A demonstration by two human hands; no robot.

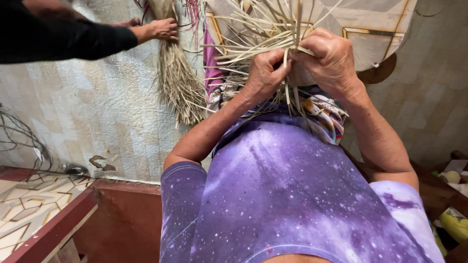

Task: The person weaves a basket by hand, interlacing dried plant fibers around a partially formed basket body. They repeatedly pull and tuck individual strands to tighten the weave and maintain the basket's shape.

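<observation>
Above lap | left hand [263, 73], right hand [331, 61] — fingers pinched shut on pale, flat reed strips [253, 29]

A cluster of pale, flat straw strips [258, 29] is held up in front of the purple-shirted chest, at the top middle of the view. The strips are thin, dry and straw-coloured, and are splayed outward in many directions, upward, leftward and downward. Several strips are crossed over one another where they are gathered, and a few loose ends are left hanging below, over the patterned cloth on the lap. The gathered part is pinched between the left hand [263, 73] and the right hand [331, 61], both closed round it.
</observation>
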